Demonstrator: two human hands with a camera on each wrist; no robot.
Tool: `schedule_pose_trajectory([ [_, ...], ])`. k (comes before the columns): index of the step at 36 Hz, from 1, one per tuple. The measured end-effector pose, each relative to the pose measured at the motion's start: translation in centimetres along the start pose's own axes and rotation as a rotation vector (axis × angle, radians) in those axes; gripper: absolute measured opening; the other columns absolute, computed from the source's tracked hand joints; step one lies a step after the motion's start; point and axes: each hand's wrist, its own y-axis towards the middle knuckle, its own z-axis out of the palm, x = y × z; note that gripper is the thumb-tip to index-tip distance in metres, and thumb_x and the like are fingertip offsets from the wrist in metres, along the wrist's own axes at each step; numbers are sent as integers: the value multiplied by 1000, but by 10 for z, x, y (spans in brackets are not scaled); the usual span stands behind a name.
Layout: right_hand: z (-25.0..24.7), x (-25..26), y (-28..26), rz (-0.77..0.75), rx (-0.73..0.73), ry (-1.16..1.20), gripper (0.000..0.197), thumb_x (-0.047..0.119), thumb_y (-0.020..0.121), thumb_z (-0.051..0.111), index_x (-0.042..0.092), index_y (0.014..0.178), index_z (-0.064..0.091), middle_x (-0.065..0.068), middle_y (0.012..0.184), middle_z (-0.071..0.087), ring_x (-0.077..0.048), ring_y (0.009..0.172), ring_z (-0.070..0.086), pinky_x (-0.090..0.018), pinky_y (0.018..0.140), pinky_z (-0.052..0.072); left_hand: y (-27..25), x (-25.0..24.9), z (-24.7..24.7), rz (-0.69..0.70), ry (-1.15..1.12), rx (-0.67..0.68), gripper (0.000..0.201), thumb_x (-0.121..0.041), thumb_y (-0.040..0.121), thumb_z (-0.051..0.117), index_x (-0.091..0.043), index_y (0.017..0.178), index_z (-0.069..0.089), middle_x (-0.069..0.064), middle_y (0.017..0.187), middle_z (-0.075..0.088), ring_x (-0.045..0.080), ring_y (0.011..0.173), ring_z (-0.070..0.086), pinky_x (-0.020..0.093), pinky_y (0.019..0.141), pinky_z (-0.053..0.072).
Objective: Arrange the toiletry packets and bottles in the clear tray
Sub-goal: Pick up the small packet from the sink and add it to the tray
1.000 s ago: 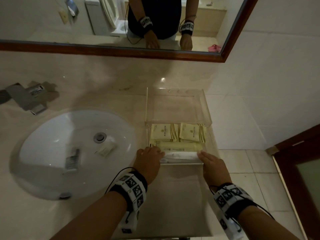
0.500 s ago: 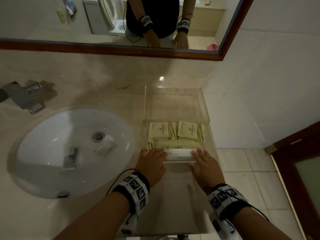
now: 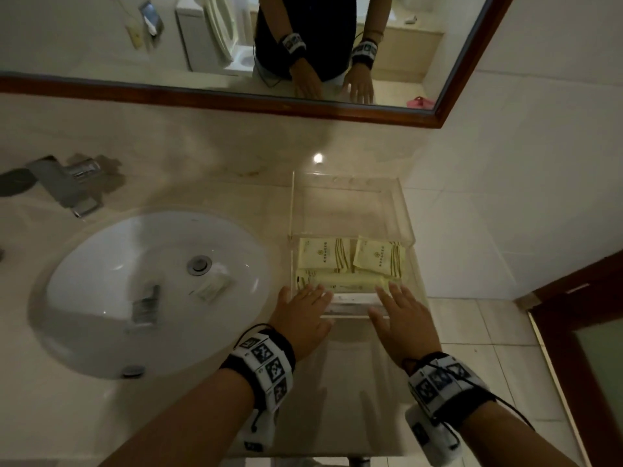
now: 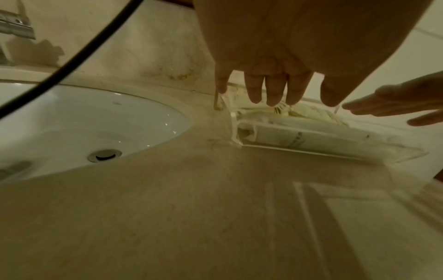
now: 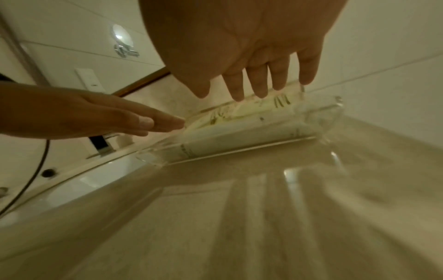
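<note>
A clear tray (image 3: pixel 401 210) stands on the beige counter right of the sink. In its near half lie two pale yellow packets (image 3: pixel 323 252) (image 3: pixel 379 256), a long yellow packet (image 3: pixel 340 283) and a white tube (image 3: pixel 350 299) along the front wall. My left hand (image 3: pixel 303 305) hovers flat over the tray's front left corner, fingers straight. My right hand (image 3: pixel 397 308) hovers flat over the front right corner, fingers spread. Neither holds anything. The left wrist view shows the tube (image 4: pixel 311 138) behind the tray's front wall, and so does the right wrist view (image 5: pixel 239 136).
A white oval sink (image 3: pixel 151 291) lies left of the tray, with a chrome tap (image 3: pixel 67 183) behind it. A wood-framed mirror (image 3: pixel 236 102) runs above the counter. The counter's right edge drops to a tiled floor (image 3: pixel 488 332) and a dark door frame (image 3: pixel 573 298).
Both hands have let go of the tube at the tray's front and lifted, their fingers straightened. The right hand has shifted slightly left.
</note>
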Motion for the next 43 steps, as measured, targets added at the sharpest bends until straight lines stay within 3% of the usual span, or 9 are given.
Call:
schedule_pose_trajectory([
  [4,-14,24,1,-68,-63,67,56,54,93,27,26,140,40,0,152,31,-18,142,26,-39,113,26,-13,13,-11,-10,-89,-49,53,-40,99,26,-26,149,14,-7,160,8,13,149,5,49,120,2],
  [6,-18,41,7,-85,-94,114,47,47,95,36,24,134,48,-1,148,39,-20,137,33,-38,110,30,-22,25,-18,-34,-136,-96,50,-39,99,30,-29,147,20,-8,159,14,13,148,9,50,120,4],
  [13,-22,106,23,-195,-124,198,35,31,96,45,17,126,55,-4,135,52,-23,124,48,-36,100,39,-60,86,-37,-159,-229,-148,49,-37,100,30,-28,148,23,-8,158,17,14,148,11,47,120,8],
  [16,-16,147,22,-290,-122,234,31,28,94,49,15,120,59,-5,126,57,-26,110,57,-37,92,45,-76,125,-36,-214,-258,-186,48,-41,100,28,-30,146,25,-9,157,21,13,146,16,46,120,12],
  [21,-3,230,23,-356,-51,238,32,34,95,45,20,122,55,1,127,53,-24,110,57,-35,90,45,-105,198,-34,-285,-287,-249,46,-40,98,32,-30,143,32,-6,152,34,16,139,32,44,115,25],
  [28,23,334,29,-371,85,199,34,36,96,43,22,126,52,2,132,50,-22,110,55,-38,96,44,-147,286,-31,-401,-350,-245,46,-40,98,35,-30,143,33,-7,154,30,14,143,25,44,118,18],
  [32,37,376,33,-356,167,188,35,35,96,43,24,128,50,3,135,47,-22,106,56,-35,95,45,-167,329,-27,-415,-354,-234,46,-38,98,36,-30,143,33,-7,153,31,14,143,26,41,118,18],
  [36,54,405,44,-302,269,154,34,36,94,46,26,127,50,2,136,48,-20,115,54,-37,98,46,-177,366,-23,-445,-399,-205,45,-39,97,38,-29,140,37,-6,151,35,15,140,31,38,117,23],
  [43,80,433,83,-141,492,30,38,35,91,51,22,127,50,-5,131,56,-24,119,53,-33,103,41,-160,390,-38,-410,-486,75,44,-35,98,40,-19,138,42,5,145,43,23,130,44,33,110,37],
])
